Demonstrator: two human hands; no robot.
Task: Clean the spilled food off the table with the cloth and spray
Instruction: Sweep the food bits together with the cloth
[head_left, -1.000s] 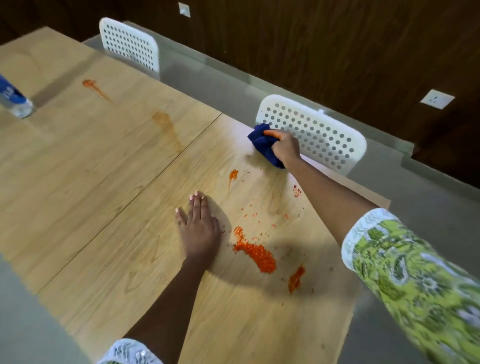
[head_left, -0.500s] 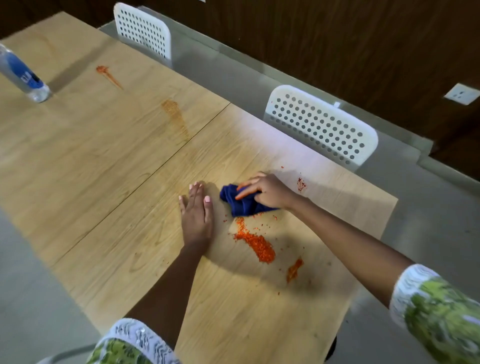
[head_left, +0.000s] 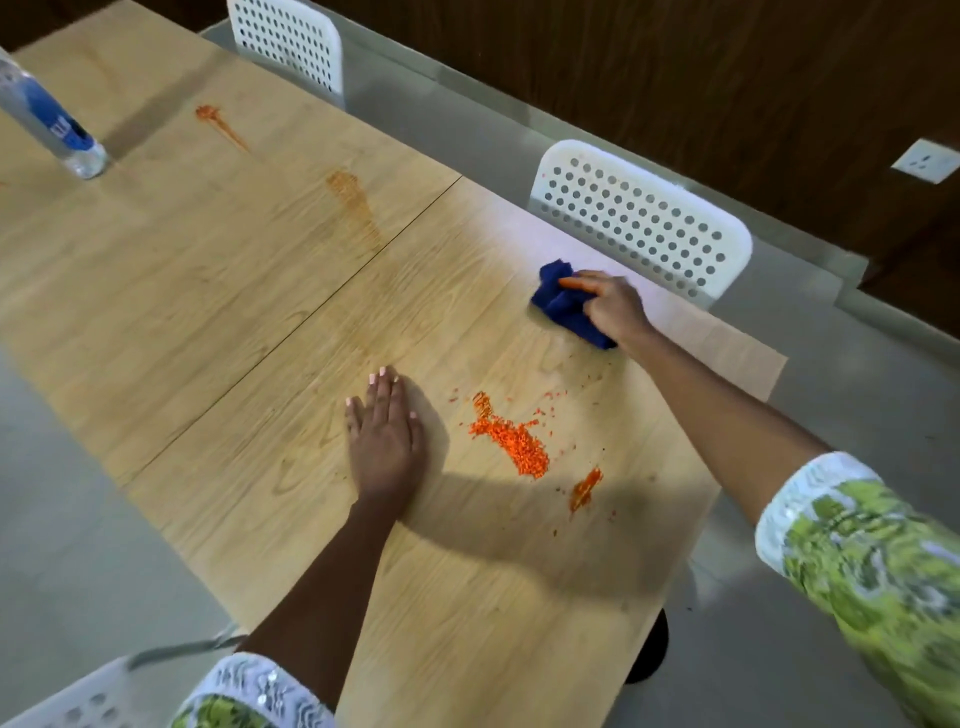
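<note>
Right hand (head_left: 615, 306) bunched on blue cloth (head_left: 563, 304), beyond orange spill (head_left: 511, 444); left hand (head_left: 384, 436) flat beside spill. Grip apparently firm. Risk: fast pull-back scattering crumbs off table (head_left: 208, 260) edge.

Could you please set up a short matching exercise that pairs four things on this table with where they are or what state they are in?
Things:
1. blue cloth
2. left hand
3. spray bottle
4. orange crumb pile

States:
A. lying flat, palm down on the wood
B. standing at the far left of the table
C. gripped by the right hand near the white chair
D. scattered between the two arms

Pairs: 1-C, 2-A, 3-B, 4-D
</note>
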